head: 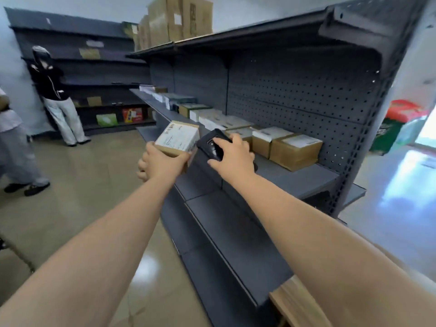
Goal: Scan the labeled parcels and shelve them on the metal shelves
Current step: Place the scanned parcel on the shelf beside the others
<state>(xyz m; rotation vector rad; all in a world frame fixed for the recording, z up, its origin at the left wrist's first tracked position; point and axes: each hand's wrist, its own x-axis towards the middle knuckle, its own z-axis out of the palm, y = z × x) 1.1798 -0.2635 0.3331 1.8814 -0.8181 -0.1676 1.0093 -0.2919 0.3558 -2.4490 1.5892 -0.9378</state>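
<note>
My left hand (162, 161) grips a small brown parcel (178, 137) from below, its white barcode label tilted up toward me. Right beside it, my right hand (232, 154) holds a black handheld scanner (213, 143), its head close to the parcel's right edge. Both are held out in front of the grey metal shelf (295, 182) at middle height. A row of labeled parcels (295, 151) lines that shelf from the far left to just right of my hands.
Large cartons (179, 20) stand on the top shelf. Lower shelf boards (226, 227) jut out below my arms. Two people stand at the left, one (56, 97) against another dark shelving unit. A brown box corner (295, 303) sits at bottom right.
</note>
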